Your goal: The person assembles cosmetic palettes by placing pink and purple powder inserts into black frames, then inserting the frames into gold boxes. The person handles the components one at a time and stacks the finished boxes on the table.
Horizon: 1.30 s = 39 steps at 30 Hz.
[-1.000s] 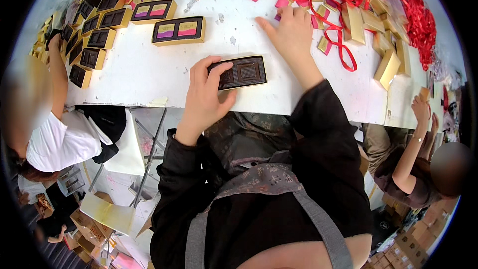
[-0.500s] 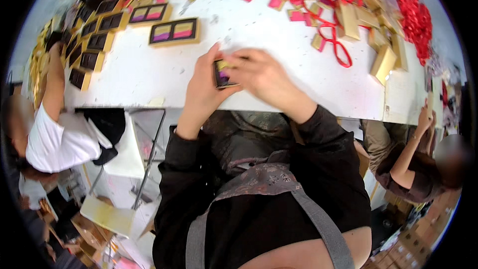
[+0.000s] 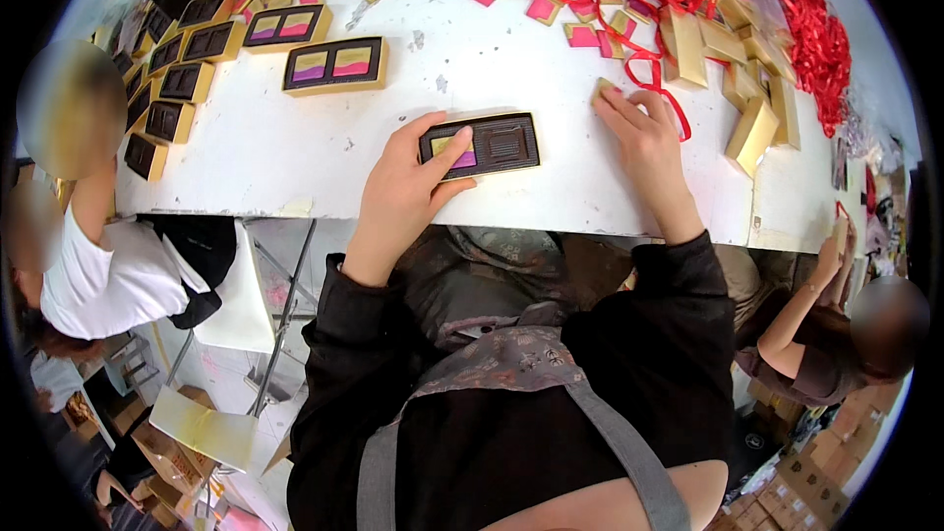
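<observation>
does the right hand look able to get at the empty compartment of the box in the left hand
Probably yes: the left hand holds the box by its left end, the empty compartment is uncovered, and only white tabletop shows between it and the right hand.

Bright light, table (image 3: 295,152) crisp (heads (image 3: 71,108) blurred); fisheye bending toward rim, corners black.
</observation>
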{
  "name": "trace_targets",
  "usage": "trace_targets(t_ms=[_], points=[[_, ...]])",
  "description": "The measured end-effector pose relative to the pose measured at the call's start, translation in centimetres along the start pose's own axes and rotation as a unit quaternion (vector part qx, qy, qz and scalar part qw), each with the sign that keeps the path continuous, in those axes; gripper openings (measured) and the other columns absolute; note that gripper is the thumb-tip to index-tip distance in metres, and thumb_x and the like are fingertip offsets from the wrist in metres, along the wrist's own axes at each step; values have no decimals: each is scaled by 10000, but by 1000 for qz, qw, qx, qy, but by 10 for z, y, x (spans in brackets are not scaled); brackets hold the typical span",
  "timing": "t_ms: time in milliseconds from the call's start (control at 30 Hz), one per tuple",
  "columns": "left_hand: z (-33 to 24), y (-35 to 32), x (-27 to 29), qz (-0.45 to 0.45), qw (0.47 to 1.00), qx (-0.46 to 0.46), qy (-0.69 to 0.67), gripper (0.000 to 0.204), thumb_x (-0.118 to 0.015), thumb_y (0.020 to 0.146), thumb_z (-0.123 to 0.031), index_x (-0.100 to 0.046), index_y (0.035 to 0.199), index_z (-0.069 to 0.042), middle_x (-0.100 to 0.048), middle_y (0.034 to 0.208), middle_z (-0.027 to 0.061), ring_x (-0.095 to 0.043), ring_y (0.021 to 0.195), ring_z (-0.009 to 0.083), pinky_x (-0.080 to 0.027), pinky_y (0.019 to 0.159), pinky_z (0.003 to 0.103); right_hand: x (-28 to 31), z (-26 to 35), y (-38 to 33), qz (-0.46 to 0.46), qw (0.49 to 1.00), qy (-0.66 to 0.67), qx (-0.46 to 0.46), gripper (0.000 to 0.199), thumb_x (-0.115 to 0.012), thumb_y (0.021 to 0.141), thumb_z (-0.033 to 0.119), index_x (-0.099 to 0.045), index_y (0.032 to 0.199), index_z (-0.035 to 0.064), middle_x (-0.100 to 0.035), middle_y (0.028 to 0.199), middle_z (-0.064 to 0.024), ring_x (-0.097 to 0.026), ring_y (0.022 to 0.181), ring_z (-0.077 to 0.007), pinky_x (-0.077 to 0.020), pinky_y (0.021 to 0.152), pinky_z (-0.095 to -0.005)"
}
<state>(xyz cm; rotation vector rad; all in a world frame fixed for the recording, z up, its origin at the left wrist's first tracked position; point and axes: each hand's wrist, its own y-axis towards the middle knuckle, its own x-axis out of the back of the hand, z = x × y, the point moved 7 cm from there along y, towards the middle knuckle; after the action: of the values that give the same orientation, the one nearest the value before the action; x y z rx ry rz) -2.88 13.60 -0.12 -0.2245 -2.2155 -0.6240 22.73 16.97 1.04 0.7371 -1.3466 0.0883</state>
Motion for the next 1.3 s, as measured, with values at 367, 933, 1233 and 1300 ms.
trace_targets(t_ms=[367,933,1233,1300], points=[[1,-5,7,-40,998,-36,25,620,-821,673,-194,-618,1257,-141,-539,1279,161,-552,1140,342,-491,930,393,-9,35,36,23,958,287,2,213,-725,788,115,-701,995,69,-641,1086,-103,-597,1005,-302,-502,850,-387],[269,43,178,-90,911,166,368,253,-616,842,-115,-599,1088,-60,-628,1174,106,-539,1196,325,-430,990,456,-34,167,83,-49,962,157,216,361,-658,794,161,-635,1132,35,-612,1227,-99,-548,1127,-260,-447,941,-397],[55,37,156,-135,892,-26,431,194,-708,649,-68,-594,804,-93,-591,1114,49,-499,1216,339,-381,984,585,-75,99,154,-173,979,99,-35,337,-729,788,276,-671,1074,107,-644,1104,-67,-572,1041,-273,-476,834,-383],[5,24,87,0,928,-49,370,148,-672,667,-143,-586,774,-90,-584,1101,61,-484,1242,312,-288,1066,639,-75,45,160,-140,985,-3,-101,317,-713,803,291,-679,1068,121,-641,1042,-73,-592,1010,-287,-489,815,-393]])
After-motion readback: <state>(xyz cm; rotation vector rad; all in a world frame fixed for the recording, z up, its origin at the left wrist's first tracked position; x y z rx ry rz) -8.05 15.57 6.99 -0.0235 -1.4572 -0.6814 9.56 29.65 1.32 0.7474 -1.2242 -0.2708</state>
